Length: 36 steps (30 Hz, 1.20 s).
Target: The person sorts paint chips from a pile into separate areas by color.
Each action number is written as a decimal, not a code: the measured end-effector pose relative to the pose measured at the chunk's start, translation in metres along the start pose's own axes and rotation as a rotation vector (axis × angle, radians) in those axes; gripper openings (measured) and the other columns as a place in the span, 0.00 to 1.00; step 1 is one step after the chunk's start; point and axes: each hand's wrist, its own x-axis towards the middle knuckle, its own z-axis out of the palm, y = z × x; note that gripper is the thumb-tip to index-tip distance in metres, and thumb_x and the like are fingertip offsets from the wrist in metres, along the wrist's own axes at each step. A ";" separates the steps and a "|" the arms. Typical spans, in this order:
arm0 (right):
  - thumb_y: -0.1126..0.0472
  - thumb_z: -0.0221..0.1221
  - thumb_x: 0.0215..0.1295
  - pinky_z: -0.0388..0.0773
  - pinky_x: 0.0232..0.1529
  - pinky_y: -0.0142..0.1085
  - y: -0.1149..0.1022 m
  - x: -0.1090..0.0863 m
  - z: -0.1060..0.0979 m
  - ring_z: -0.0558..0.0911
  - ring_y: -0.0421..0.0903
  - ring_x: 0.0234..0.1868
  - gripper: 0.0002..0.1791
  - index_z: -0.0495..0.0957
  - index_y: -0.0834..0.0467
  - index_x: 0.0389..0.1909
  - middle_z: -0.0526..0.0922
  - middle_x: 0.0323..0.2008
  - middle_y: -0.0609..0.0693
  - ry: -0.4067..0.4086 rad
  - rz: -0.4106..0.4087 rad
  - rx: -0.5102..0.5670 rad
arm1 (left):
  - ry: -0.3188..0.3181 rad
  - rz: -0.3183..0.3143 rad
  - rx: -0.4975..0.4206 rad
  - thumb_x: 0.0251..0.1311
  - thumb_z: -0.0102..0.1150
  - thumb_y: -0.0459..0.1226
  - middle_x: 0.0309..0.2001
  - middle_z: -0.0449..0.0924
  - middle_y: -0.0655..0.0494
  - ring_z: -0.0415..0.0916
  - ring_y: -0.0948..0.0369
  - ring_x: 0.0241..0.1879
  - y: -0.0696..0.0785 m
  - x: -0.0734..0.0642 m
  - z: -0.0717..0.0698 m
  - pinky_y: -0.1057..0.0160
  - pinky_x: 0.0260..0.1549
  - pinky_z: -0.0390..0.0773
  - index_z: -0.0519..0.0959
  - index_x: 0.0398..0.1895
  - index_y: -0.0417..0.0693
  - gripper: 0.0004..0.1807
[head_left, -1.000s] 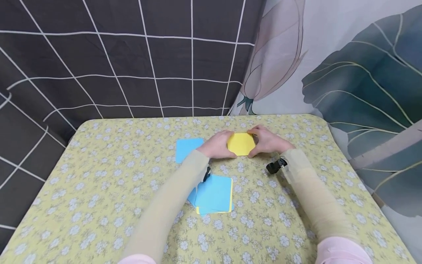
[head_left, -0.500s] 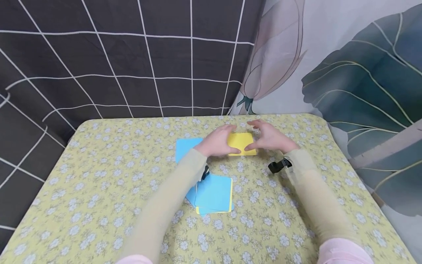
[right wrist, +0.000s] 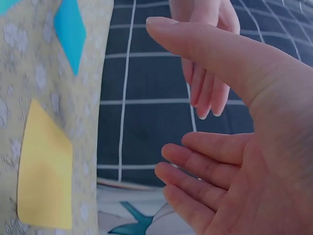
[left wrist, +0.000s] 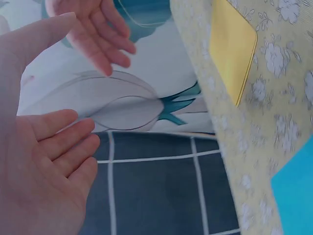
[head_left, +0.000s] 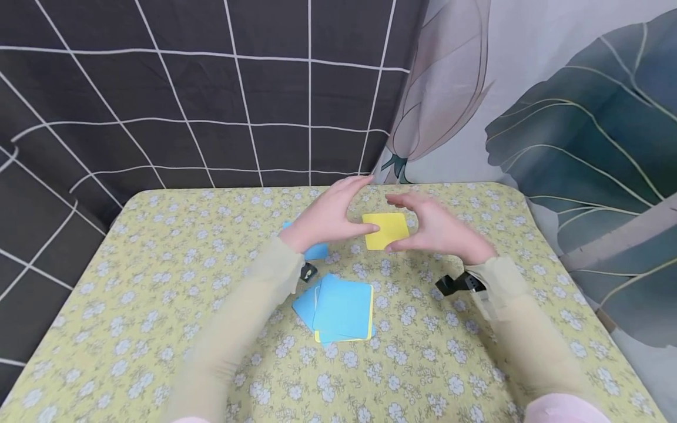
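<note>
L hand (head_left: 329,216) and R hand (head_left: 438,228) are both empty, fingers spread & slightly bent, palms roughly facing each other, thumbs on the near side. Neither grips anything; wrist views show both held up off the cloth.

Yellow card (head_left: 391,227) lies flat on the flowered tablecloth (head_left: 174,329), below & btwn the two hands, approx. midway. In head view the L thumb crosses its left part & the R thumb tip its near edge, but wrist views show a gap, so prob. no contact. It's approx. square, so no real long axis; sides run roughly L–R and near–far. Which hand is nearer: can't tell, about equal. Could be >1 sheet thick; L wrist view hints at a double edge, not certain.

Blue card (head_left: 316,252) sits left of the yellow one, apart from it, partly hidden under L hand's wrist in head view. Card pile (head_left: 345,308), nearer the person, is a loose overlap: blue on top, yellow edge peeking out, more blue fanned left.

No container in view, i.e. cards lie directly on the cloth.
</note>
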 end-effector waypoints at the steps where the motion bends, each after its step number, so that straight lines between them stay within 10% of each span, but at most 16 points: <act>1: 0.45 0.80 0.46 0.71 0.62 0.61 -0.003 -0.002 0.001 0.72 0.58 0.65 0.55 0.67 0.62 0.73 0.74 0.66 0.58 -0.003 -0.010 -0.011 | 0.007 0.009 0.004 0.57 0.70 0.59 0.77 0.58 0.52 0.53 0.55 0.76 0.001 -0.004 -0.003 0.53 0.72 0.58 0.57 0.80 0.46 0.53; 12: 0.41 0.78 0.48 0.71 0.65 0.57 -0.030 -0.026 0.021 0.71 0.57 0.68 0.57 0.64 0.60 0.75 0.69 0.71 0.57 -0.100 -0.039 -0.009 | -0.061 0.007 0.039 0.60 0.68 0.58 0.78 0.57 0.51 0.52 0.53 0.76 0.002 -0.060 -0.015 0.50 0.73 0.56 0.57 0.80 0.44 0.52; 26: 0.40 0.79 0.46 0.67 0.69 0.51 -0.043 -0.047 0.062 0.68 0.55 0.71 0.57 0.65 0.60 0.74 0.70 0.70 0.56 -0.172 -0.038 0.006 | -0.209 -0.034 0.020 0.56 0.70 0.60 0.75 0.63 0.48 0.58 0.53 0.74 -0.002 -0.126 0.018 0.54 0.72 0.59 0.61 0.77 0.42 0.53; 36: 0.39 0.81 0.39 0.76 0.60 0.45 -0.041 -0.060 0.094 0.73 0.48 0.58 0.57 0.72 0.64 0.68 0.72 0.61 0.52 -0.185 -0.081 0.011 | -0.282 -0.020 0.001 0.43 0.79 0.60 0.74 0.64 0.48 0.61 0.52 0.72 -0.003 -0.145 0.037 0.53 0.70 0.63 0.63 0.76 0.40 0.61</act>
